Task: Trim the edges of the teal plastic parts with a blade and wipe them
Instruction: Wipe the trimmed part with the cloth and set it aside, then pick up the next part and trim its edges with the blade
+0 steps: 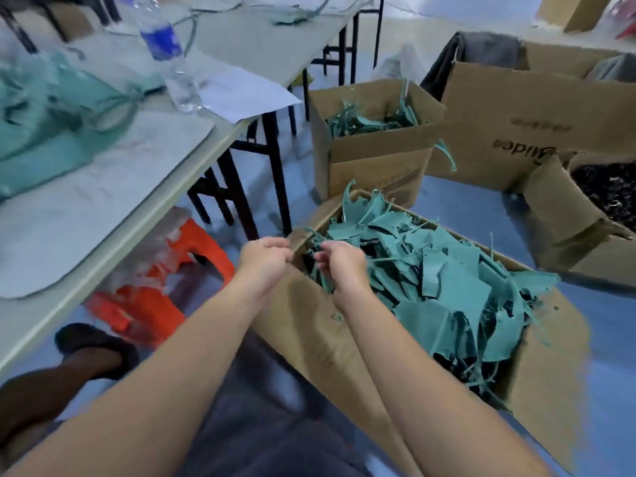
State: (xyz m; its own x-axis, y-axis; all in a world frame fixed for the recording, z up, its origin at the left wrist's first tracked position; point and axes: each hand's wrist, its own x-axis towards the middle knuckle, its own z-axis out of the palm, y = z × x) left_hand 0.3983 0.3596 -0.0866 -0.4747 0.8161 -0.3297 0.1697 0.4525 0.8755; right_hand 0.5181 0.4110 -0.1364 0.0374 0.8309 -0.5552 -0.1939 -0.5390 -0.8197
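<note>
A cardboard box (pixel 303 325) on the floor in front of me is heaped with teal plastic offcuts (pixel 444 280). My left hand (pixel 263 258) hovers over the box's near left corner with its fingers curled in. My right hand (pixel 339 261) is just to its right, fingers pinched on a thin teal strip (pixel 318 271) that hangs down over the pile. More teal parts (pixel 51 125) lie blurred on the table at the far left. No blade shows in either hand.
A grey table (pixel 137 201) runs along the left with a white mat, a sheet of paper and a water bottle (pixel 168 53). An orange stool (pixel 161 287) stands under it. Several more cardboard boxes (pixel 375 153) of scraps stand behind. A foot in a black shoe (pixel 93 349) is at lower left.
</note>
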